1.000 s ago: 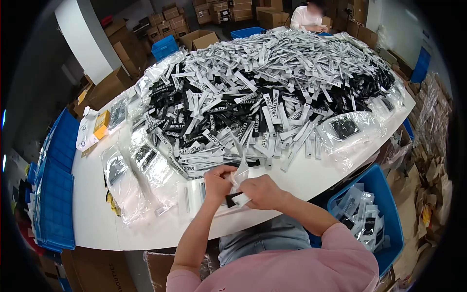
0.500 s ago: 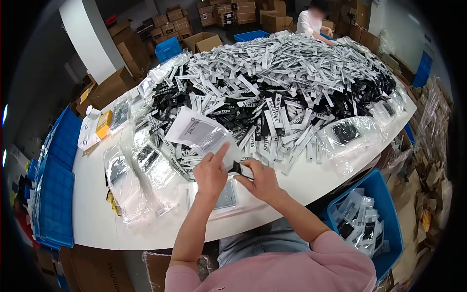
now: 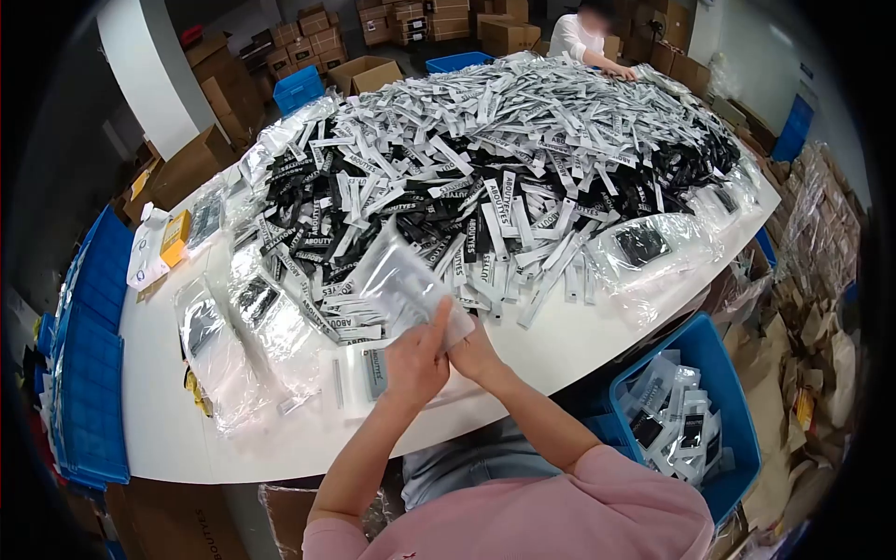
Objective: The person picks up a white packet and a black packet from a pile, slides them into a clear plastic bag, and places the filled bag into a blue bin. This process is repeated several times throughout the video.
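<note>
Just above the table's front part, my left hand (image 3: 418, 362) is closed on a clear plastic bag (image 3: 403, 280), its index finger stretched along the plastic. Close on its right, my right hand (image 3: 474, 353) is at the bag's lower edge; its fingers are mostly hidden behind the plastic. Beneath and to the left of my hands lies a flat packet with a grey printed panel (image 3: 375, 370). A large heap of black and white ABOUTYES sachets (image 3: 504, 201) rises beyond the bag.
Filled clear bags (image 3: 644, 245) lie at the right, more (image 3: 210, 327) at the left beside a yellow box (image 3: 175, 239). A blue bin (image 3: 742, 411) with packets stands right of my body. Another person (image 3: 581, 37) is behind the heap.
The bag has tilted more upright, and its printed side no longer shows. My right hand has moved in against my left, and the black and white sachets it held are out of sight.
</note>
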{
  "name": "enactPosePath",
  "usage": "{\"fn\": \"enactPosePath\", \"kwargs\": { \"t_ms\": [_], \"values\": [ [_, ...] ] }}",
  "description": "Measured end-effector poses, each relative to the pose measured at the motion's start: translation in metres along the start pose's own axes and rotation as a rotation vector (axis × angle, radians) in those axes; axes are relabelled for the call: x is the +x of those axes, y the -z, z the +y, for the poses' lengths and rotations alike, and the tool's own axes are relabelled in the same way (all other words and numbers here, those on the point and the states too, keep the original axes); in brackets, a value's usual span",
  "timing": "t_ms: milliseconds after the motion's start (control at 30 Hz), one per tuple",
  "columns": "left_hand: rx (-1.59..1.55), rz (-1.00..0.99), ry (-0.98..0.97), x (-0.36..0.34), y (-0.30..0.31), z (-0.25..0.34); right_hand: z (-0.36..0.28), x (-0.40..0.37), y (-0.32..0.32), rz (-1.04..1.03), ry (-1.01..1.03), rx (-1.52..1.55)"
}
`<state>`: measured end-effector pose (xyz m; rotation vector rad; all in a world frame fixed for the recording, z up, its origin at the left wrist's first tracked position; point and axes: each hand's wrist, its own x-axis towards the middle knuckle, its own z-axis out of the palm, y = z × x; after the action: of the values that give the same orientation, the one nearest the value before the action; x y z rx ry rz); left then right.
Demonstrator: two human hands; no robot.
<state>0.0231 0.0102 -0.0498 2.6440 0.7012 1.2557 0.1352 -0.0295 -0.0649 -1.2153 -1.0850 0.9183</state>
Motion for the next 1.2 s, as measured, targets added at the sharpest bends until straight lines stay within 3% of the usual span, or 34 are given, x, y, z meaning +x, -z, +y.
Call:
{"fn": "enactPosePath", "kwargs": {
  "t_ms": [67, 133, 167, 267, 367, 400, 433, 500, 533, 600, 633, 700, 733, 767, 833, 867, 1000, 1067, 1133, 1200],
  "values": [
    [0.023, -0.023, 0.076, -0.001, 0.001, 0.006, 0.005, -0.001, 0.002, 0.054, 0.088, 0.018],
    [-0.009, -0.013, 0.242, 0.003, 0.008, -0.003, -0.005, -0.007, 0.003, -0.104, -0.058, -0.146],
    [-0.014, -0.02, 0.243, 0.003, 0.009, -0.002, -0.013, -0.012, -0.001, -0.067, -0.058, 0.179],
    [0.022, -0.063, 0.041, 0.003, 0.011, 0.008, -0.01, -0.001, 0.013, -0.01, -0.146, 0.1],
    [0.121, -0.143, 0.104, 0.008, 0.011, 0.022, 0.01, 0.008, 0.008, 0.13, 0.024, -0.042],
    [0.187, -0.277, 0.238, 0.011, 0.014, 0.021, 0.016, 0.009, 0.006, 0.181, 0.122, -0.074],
    [0.188, -0.286, 0.251, 0.013, 0.02, 0.019, 0.012, 0.006, 0.01, 0.047, 0.015, 0.048],
    [-0.262, -0.534, 0.43, 0.019, 0.038, 0.012, 0.015, 0.003, 0.016, -0.015, 0.059, 0.032],
    [-0.393, -0.551, 0.456, 0.022, 0.047, 0.007, 0.012, 0.001, 0.019, -0.068, 0.115, 0.014],
    [-0.157, -0.33, 0.065, 0.032, 0.059, -0.009, 0.0, -0.006, 0.026, -0.127, 0.073, -0.004],
    [-0.018, -0.363, -0.004, 0.038, 0.066, -0.012, -0.005, -0.009, 0.027, -0.202, 0.051, -0.026],
    [-0.134, -0.554, -0.036, 0.045, 0.071, -0.023, -0.019, -0.012, 0.027, -0.296, 0.019, -0.049],
    [-0.302, -0.747, 0.159, 0.056, 0.078, -0.015, -0.02, -0.013, 0.027, -0.293, 0.01, -0.045],
    [-0.305, -0.755, 0.163, 0.059, 0.077, -0.018, -0.02, -0.014, 0.027, -0.325, -0.002, 0.038],
    [-0.526, -0.979, 0.517, 0.062, 0.077, -0.024, -0.017, -0.013, 0.028, -0.351, -0.017, 0.126],
    [-0.625, -0.979, 0.613, 0.06, 0.075, -0.024, -0.013, -0.012, 0.032, -0.401, -0.031, 0.101],
    [-0.751, -1.025, 0.648, 0.054, 0.071, -0.024, -0.012, -0.008, 0.04, -0.451, -0.024, -0.044],
    [-0.763, -0.951, 0.654, 0.051, 0.068, -0.021, -0.006, -0.006, 0.04, -0.422, -0.075, -0.027],
    [-0.64, -0.94, 0.654, 0.048, 0.066, -0.021, -0.003, -0.007, 0.041, -0.394, -0.122, -0.012],
    [-0.514, -0.924, 0.649, 0.044, 0.064, -0.025, -0.005, -0.01, 0.044, -0.363, -0.248, 0.267]
  ]
}}
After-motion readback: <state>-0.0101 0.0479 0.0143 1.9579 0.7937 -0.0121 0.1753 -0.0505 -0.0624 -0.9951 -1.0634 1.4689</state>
